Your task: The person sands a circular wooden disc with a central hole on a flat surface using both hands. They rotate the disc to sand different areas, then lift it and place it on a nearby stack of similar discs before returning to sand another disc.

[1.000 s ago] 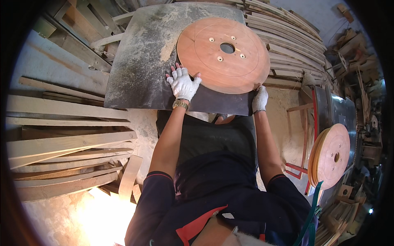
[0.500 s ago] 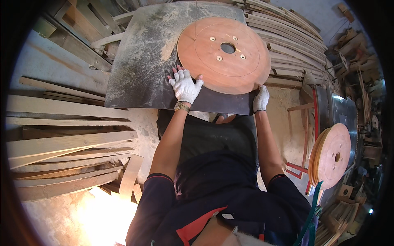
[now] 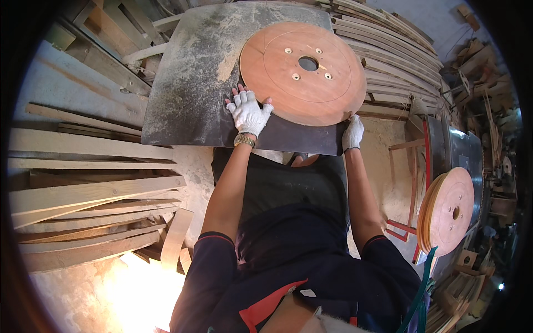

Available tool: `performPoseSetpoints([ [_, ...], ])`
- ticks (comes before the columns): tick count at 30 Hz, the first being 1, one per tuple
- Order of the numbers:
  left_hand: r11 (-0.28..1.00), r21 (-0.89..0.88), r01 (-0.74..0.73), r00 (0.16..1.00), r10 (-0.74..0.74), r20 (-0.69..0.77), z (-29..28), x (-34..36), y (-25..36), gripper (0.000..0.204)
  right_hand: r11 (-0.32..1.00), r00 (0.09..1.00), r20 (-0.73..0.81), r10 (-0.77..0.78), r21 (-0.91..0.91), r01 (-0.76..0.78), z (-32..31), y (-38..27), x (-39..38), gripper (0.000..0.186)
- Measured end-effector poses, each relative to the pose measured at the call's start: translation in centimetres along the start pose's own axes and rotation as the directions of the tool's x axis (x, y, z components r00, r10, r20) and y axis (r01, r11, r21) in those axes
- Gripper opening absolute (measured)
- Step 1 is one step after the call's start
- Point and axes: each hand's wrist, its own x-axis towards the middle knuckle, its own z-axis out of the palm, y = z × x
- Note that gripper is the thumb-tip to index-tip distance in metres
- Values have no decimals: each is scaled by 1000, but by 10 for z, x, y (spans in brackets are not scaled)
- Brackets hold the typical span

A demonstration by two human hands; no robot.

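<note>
A round wooden disc lies flat on a dark, dusty tabletop. It has a central hole, a scribed circle and several small metal inserts around the hole. My left hand, in a white fingerless glove with a watch at the wrist, rests open and flat by the disc's near left edge, thumb against the rim. At the near right edge, my gloved right hand is closed, gripping the disc's rim at the table corner; its fingertips are partly hidden.
Long wooden strips are stacked at left, and curved strips lie behind the table at right. A stack of similar discs stands on edge at right, near a green strap and a red metal frame.
My left hand has slid slightly left and its thumb lies a little differently at the rim. The disc has barely moved, and my right hand keeps its place.
</note>
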Motion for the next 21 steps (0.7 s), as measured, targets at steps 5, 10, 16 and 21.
performPoseSetpoints([
  [5, 1000, 14, -25, 997, 24, 68, -6, -11, 10, 87, 994, 995, 25, -101, 48, 100, -1, 0, 0, 21],
  [10, 999, 2, -42, 999, 42, 8, -3, -8, 1, 82, 995, 992, 70, -101, -7, 102, 0, -1, -4, 21],
  [16, 999, -18, -38, 999, 38, 14, 1, -4, 1, 80, 998, 995, 72, -68, -15, 69, -7, 3, 3, 22],
  [21, 999, -38, -30, 1000, 30, 8, 1, 1, -3, 78, 999, 996, 85, -21, -23, 23, -7, 4, 3, 22],
])
